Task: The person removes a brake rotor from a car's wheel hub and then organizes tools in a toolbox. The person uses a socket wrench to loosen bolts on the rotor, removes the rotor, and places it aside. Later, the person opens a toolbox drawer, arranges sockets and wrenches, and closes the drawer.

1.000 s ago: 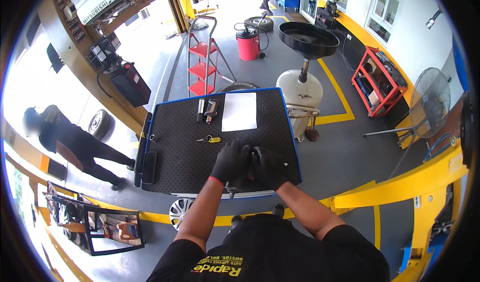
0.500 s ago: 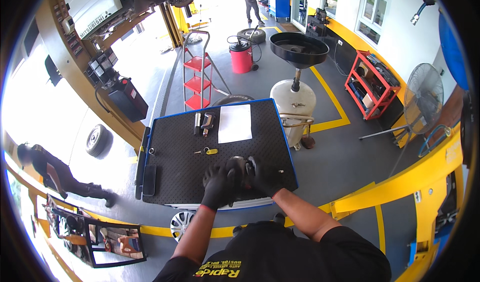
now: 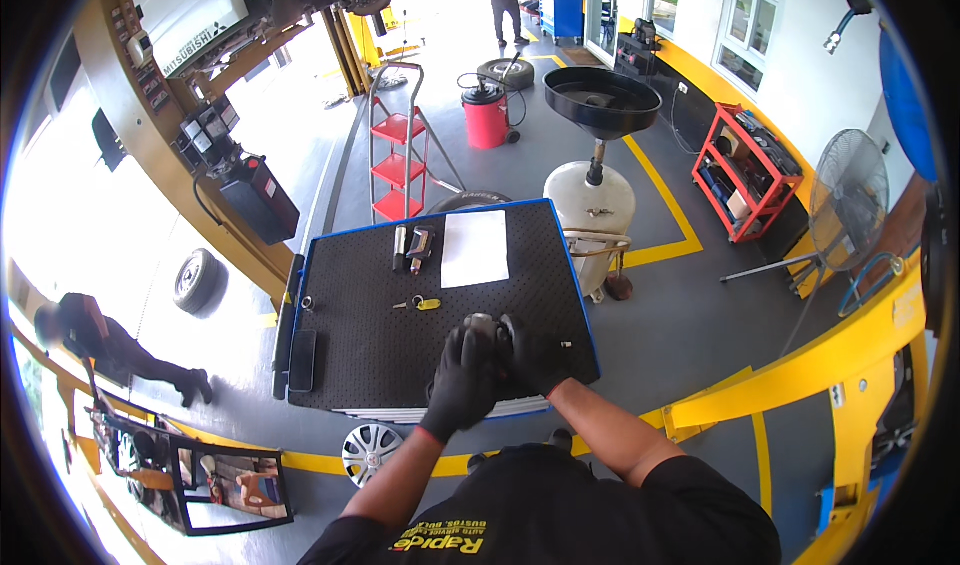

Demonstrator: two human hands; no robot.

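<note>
Both hands, in black gloves, are meeting over the near right part of the worktop [image 3: 350, 365], a black studded mat with a blue rim. The left hand [image 3: 462, 380] is curling around a small grey round part [image 3: 481, 323], gripping it from the near side, and the right hand [image 3: 535, 355] is clasping the same part from the right, its fingers pressing against the left glove. The part is sitting between the two hands, just above the mat; what kind of part it is cannot be told. Just right of the right hand a small pale bit [image 3: 566, 345] is lying on the mat. Just beyond the hands, to the left, a yellow-handled tool [image 3: 420, 304] is lying flat. Farther on, a white sheet [image 3: 476, 248] is lying near the far edge, with a dark metal tool [image 3: 412, 248] beside it on the left. Well left of the hands a black flat case [image 3: 303, 345] is resting by the rim. Beyond the worktop a red step ladder [image 3: 398, 155] and an oil drain tank [image 3: 592, 180] are standing on the grey floor.
</note>
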